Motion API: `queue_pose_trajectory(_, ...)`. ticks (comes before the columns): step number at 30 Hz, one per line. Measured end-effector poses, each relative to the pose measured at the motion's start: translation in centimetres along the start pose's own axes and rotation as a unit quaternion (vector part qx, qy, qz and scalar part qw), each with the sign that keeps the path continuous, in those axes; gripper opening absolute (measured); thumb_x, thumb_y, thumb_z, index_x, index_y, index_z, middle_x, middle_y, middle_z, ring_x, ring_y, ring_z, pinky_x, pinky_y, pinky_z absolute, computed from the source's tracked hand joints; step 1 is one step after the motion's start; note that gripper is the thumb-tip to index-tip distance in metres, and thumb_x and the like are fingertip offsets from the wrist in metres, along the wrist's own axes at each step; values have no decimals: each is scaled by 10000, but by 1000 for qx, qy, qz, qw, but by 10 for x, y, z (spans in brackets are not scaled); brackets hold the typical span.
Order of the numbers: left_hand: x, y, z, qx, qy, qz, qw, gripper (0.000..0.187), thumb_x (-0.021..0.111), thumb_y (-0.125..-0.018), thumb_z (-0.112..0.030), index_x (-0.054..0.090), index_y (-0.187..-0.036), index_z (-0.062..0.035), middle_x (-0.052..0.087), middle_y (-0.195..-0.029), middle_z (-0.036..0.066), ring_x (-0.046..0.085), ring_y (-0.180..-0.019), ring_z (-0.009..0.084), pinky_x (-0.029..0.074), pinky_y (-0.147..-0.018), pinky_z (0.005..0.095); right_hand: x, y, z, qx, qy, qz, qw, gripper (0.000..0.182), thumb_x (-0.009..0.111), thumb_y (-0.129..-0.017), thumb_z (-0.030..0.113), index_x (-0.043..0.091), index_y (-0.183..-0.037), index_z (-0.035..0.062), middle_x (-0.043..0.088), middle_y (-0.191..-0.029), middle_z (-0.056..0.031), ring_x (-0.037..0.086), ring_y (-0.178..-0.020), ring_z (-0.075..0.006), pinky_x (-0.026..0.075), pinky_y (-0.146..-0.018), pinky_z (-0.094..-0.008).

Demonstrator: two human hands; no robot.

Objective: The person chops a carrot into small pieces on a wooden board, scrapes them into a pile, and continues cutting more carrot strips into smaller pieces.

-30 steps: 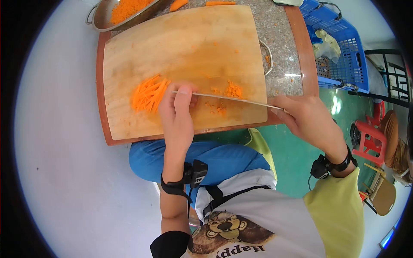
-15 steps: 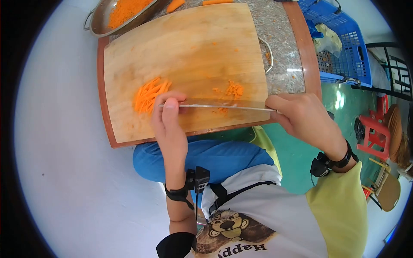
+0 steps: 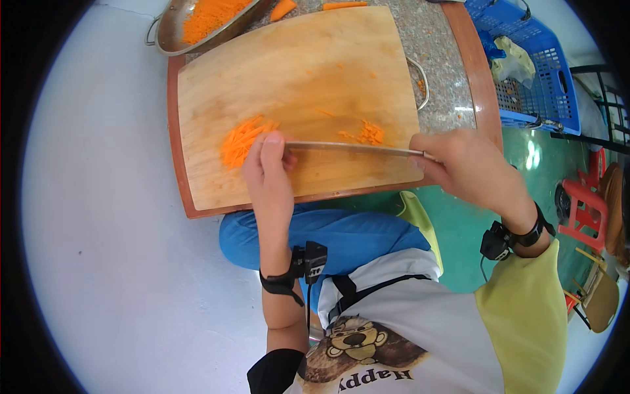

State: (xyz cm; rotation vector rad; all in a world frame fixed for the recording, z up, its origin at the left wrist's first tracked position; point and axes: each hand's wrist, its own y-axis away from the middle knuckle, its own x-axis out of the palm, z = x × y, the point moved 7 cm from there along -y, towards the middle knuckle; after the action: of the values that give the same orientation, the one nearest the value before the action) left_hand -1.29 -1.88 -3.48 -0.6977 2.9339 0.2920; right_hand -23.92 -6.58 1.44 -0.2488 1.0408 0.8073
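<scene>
A knife (image 3: 354, 148), seen along its thin edge, spans the space between my hands over a wooden cutting board (image 3: 289, 62). My right hand (image 3: 469, 167) is closed on the handle end at the board's right side. The thumb and fingers of my left hand (image 3: 269, 171) pinch the other end of the blade. Beside my left fingertips lies a pile of carrot strips (image 3: 243, 141). Small carrot bits (image 3: 371, 132) sit on the board just behind the blade's right half.
A metal pan (image 3: 169, 33) of shredded carrot (image 3: 209, 20) stands at the back left. Carrot pieces (image 3: 282, 9) lie behind the board. A metal handle (image 3: 425, 82) sticks out on the right. Beyond are a blue crate (image 3: 554, 85) and a red stool (image 3: 584, 213).
The knife has tilted, showing a different edge, and is farther from the board's near edge. Both hands moved with it. The whole view has shifted slightly right.
</scene>
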Motion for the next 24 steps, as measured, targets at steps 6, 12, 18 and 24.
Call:
queue_pose_trajectory(6,3,-1,-5,34,-3,13,999,319,457,-936,-263,592,-823,3,509,-695,21,467,-663,98,370,-616,237,-9,6,5,5,-5,-33,999,98,618,-817,106,550,-815,37,563,-660,-168,572,-637,-373,431,-561,-434)
queue_pose_trajectory(12,-1,9,-5,41,21,13,999,314,451,-934,-257,592,-810,-5,537,-735,31,476,-677,102,384,-624,238,-1,11,10,-1,26,-24,999,95,552,-847,151,546,-807,65,582,-625,-134,601,-609,-345,464,-538,-449)
queue_pose_trajectory(18,-2,15,2,28,42,15,999,308,457,-936,-256,591,-810,-8,558,-755,32,479,-678,98,390,-632,232,6,14,12,4,27,4,1000,114,620,-798,79,519,-797,26,550,-694,-147,577,-667,-355,438,-581,-431)
queue_pose_trajectory(24,0,11,3,38,39,26,998,305,478,-933,-265,590,-813,-8,555,-746,25,477,-664,93,387,-622,229,4,17,17,-31,18,-45,998,87,579,-822,122,546,-787,50,590,-628,-126,615,-618,-322,469,-558,-438)
